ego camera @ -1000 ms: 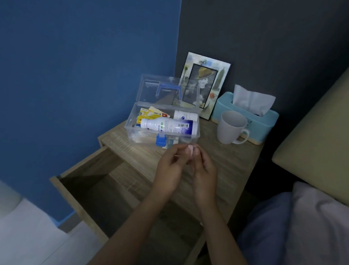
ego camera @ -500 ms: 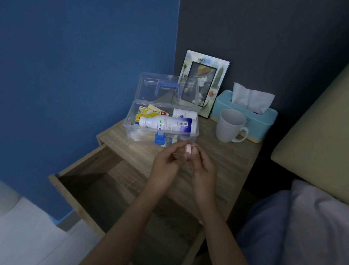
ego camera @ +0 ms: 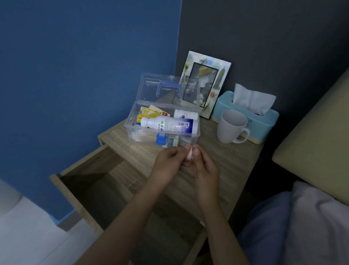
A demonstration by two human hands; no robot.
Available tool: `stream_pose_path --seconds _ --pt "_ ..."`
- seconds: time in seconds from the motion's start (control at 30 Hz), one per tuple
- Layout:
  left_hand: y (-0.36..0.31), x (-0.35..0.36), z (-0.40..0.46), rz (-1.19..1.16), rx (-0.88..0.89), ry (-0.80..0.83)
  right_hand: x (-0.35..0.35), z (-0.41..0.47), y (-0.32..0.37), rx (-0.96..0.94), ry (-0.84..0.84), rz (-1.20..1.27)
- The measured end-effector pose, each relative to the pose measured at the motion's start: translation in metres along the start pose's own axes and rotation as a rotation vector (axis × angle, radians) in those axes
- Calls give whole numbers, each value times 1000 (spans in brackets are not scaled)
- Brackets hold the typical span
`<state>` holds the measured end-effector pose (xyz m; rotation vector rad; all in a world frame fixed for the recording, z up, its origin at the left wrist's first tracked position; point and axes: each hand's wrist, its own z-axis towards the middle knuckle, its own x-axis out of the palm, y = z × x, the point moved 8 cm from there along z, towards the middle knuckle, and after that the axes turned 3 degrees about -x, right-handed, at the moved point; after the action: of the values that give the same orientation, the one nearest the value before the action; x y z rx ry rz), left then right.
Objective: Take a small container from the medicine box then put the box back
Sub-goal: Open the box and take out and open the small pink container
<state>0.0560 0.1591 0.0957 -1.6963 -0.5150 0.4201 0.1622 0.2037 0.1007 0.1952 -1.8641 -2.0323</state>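
A clear plastic medicine box point(ego camera: 194, 137) with a blue latch stands open on the wooden nightstand, its lid with a blue handle tilted up behind it. Inside lie a white bottle with a blue label point(ego camera: 169, 124), a smaller white bottle and yellow packets. Just in front of the box, my left hand point(ego camera: 167, 165) and my right hand point(ego camera: 204, 169) meet over the tabletop, and both pinch a small pinkish-white container point(ego camera: 189, 153) between their fingertips. Most of the container is hidden by my fingers.
A white mug point(ego camera: 231, 126) and a light-blue tissue box point(ego camera: 246, 115) stand right of the medicine box, a picture frame point(ego camera: 205, 80) behind it. The nightstand's drawer point(ego camera: 101, 189) is pulled open below my arms. Bedding lies at the right.
My hands have stayed together in front of the box, holding the small container; only my fingers have shifted slightly on it.
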Motion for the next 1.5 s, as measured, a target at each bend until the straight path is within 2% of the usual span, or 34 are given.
stream_pose_path --seconds 0.1,0.23,0.37,0.47,0.9,1.1,1.2,1.33,1.5 --pt "3 2 -1 -48 -29 30 -3 2 -2 -3 32 7" --pt "5 -3 0 -14 -80 -28 -6 4 -6 7 80 -6" --pt "5 -5 2 -48 -105 -26 -14 7 -13 36 62 9" --pt "7 -4 2 -53 -109 -21 -18 7 -19 100 31 108" --pt "-2 -11 6 182 91 -22 -4 7 -35 210 95 301" --pt "2 -11 5 208 97 0 -4 6 -42 216 92 381" --pt "7 -10 5 154 79 -8 -5 5 -43 213 80 424" --pt "20 -9 8 54 -12 9 -5 4 -37 165 144 453" --pt "34 -1 9 -301 -123 156 -17 4 -46 252 97 531"
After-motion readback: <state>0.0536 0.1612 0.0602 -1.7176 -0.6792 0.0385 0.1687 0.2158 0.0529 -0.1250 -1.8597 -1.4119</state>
